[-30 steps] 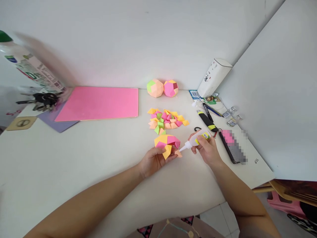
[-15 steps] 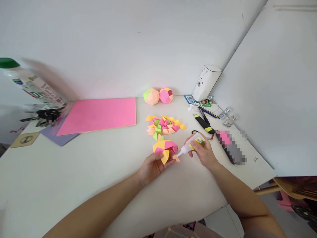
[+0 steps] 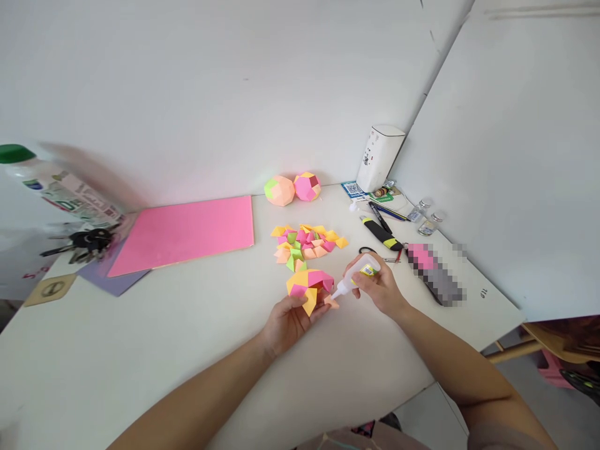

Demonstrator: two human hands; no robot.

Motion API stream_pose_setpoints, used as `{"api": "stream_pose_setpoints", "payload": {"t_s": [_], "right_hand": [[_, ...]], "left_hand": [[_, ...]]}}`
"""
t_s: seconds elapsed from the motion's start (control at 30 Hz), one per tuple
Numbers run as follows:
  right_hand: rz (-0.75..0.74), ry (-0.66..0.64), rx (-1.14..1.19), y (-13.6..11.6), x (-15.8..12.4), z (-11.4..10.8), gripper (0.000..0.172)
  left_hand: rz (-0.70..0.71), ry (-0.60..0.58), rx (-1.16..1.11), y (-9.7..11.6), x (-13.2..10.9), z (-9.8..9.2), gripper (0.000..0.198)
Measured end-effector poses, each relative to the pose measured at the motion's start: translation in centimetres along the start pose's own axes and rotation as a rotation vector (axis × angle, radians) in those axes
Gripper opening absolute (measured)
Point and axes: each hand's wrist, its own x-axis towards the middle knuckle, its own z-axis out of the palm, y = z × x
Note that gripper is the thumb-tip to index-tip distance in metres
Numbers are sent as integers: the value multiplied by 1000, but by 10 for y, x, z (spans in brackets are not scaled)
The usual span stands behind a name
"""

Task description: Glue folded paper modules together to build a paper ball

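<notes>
My left hand (image 3: pixel 290 322) is closed around a partly built folded-paper ball (image 3: pixel 307 281) of yellow and pink pieces. A peach folded-paper piece (image 3: pixel 330 302) sticks out at the fingertips of that hand, on the ball's right side. My right hand (image 3: pixel 382 287) grips a white glue bottle (image 3: pixel 360 272) with a yellow label. The bottle is tilted down to the left, its nozzle tip at the peach piece; whether glue comes out is too small to see. Just beyond the ball lies a loose pile of folded paper pieces (image 3: pixel 309 240) in yellow, pink, green and peach.
Two finished paper balls (image 3: pixel 280 190) stand by the wall. Pink paper sheets (image 3: pixel 187 234), keys (image 3: pixel 91 240) and a green-capped bottle (image 3: pixel 65 187) are at left. At right lie a utility knife (image 3: pixel 380 233), scissors (image 3: pixel 368 250), a pencil case (image 3: pixel 434 275), small glass jars (image 3: pixel 430 223) and a white box (image 3: pixel 379 159).
The camera view has shifted slightly. Both hands keep almost the same pose, with the nozzle still at the peach piece.
</notes>
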Motion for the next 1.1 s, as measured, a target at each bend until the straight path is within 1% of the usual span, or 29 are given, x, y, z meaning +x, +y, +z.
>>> {"api": "stream_pose_setpoints", "payload": {"t_s": [0.13, 0.2, 0.27, 0.33, 0.47, 0.57, 0.7, 0.8, 0.87, 0.9, 1.0, 1.1], "right_hand": [[-19, -10, -46, -2, -3, 0, 22], [-26, -14, -38, -3, -4, 1, 22], [-26, -18, -15, -4, -3, 2, 21], [-8, -15, 4, -5, -1, 2, 20], [77, -18, 28, -6, 3, 1, 21], [136, -13, 111, -4, 6, -1, 19], [191, 3, 337, -2, 11, -6, 18], [195, 83, 547, 0, 15, -12, 21], [202, 141, 633, 1, 17, -15, 26], [209, 148, 649, 1, 17, -16, 27], [230, 122, 637, 2, 19, -17, 20], [234, 122, 620, 4, 21, -16, 20]], "left_hand": [[-11, 74, -25, 0, 0, -1, 31], [-9, 70, -26, 0, 0, -2, 32], [-7, 38, -17, 0, 1, -2, 33], [-8, 22, -14, 0, 1, -2, 34], [-3, 67, -44, -1, -1, -1, 33], [-6, 81, -45, -1, -1, -2, 33], [-8, 67, -41, -1, 0, -3, 33], [-2, 71, -35, -1, 0, -4, 34], [-4, 71, -18, 0, 0, -4, 33], [-7, 66, -10, 0, 0, -4, 32], [-18, 52, -1, -1, 0, -5, 30], [-26, 51, 9, -1, 1, -7, 28]]}}
